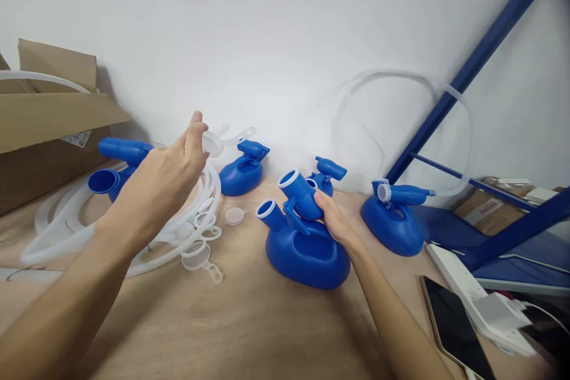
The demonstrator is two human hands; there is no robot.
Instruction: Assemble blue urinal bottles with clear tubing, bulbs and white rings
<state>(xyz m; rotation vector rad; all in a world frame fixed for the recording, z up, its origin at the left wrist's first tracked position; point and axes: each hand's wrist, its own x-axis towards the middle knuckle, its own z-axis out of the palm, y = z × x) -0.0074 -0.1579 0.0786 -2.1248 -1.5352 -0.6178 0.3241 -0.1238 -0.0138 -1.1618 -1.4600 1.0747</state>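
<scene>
My left hand [171, 169] is raised above the table, its fingers pinching a translucent white plastic cap [212, 144] with a strap and loop. My right hand [335, 218] holds the blue funnel [303, 199] that sits on the handle of a blue urinal bottle [307, 264]. This bottle stands upright, with a white ring on its open neck [266, 209] and another on the funnel's mouth. On the table between my hands lie a loose round cap [234, 215] and a translucent cap with a strap [196, 255]. Coiled clear tubing [211, 184] lies beneath my left forearm.
More blue bottles stand behind, one [243, 176] near the wall and one [392, 222] at right with a tube attached. At left is an open cardboard box [48, 172]. A phone [454, 323], a power strip [458, 273] and a blue metal rack [472, 65] are at right.
</scene>
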